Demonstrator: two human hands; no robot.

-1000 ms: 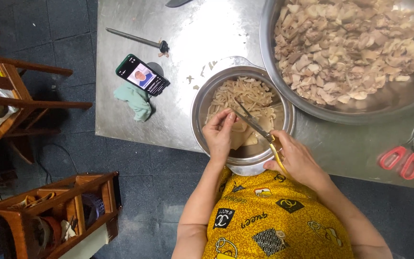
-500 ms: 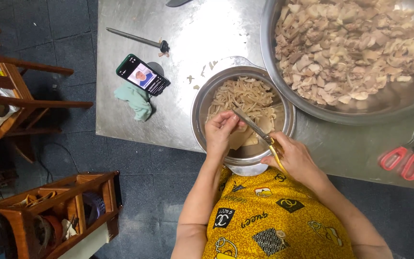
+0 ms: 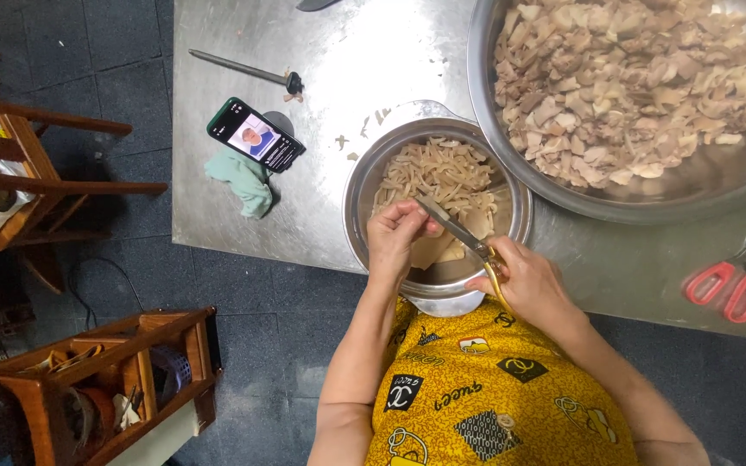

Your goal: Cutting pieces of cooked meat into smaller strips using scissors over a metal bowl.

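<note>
- Pale strip [image 3: 433, 250] is pinched by left hand [image 3: 399, 237] over small metal pot [image 3: 364, 216], long axis running toward the person.
- Scissors [image 3: 464, 240] are gripped by right hand [image 3: 524, 280], blades angled up-left, touching the strip.
- Big bowl [image 3: 597, 207] of cut pieces is set just beside, right.

Food-prep kitchen: steel table [image 3: 321, 198], heaped meat basin [image 3: 692, 185]

Steel table [image 3: 243, 207] is the landmark. Dark grey tiled floor [image 3: 114, 95] runs left of it and below its near edge. Wooden chair frame [image 3: 36, 164] stands left of the table, well apart. Low wooden rack [image 3: 131, 345] with clutter sits on the floor below-left of the table. Bright overhead glare lands on the tabletop's middle; walls and windows not visible.
</note>
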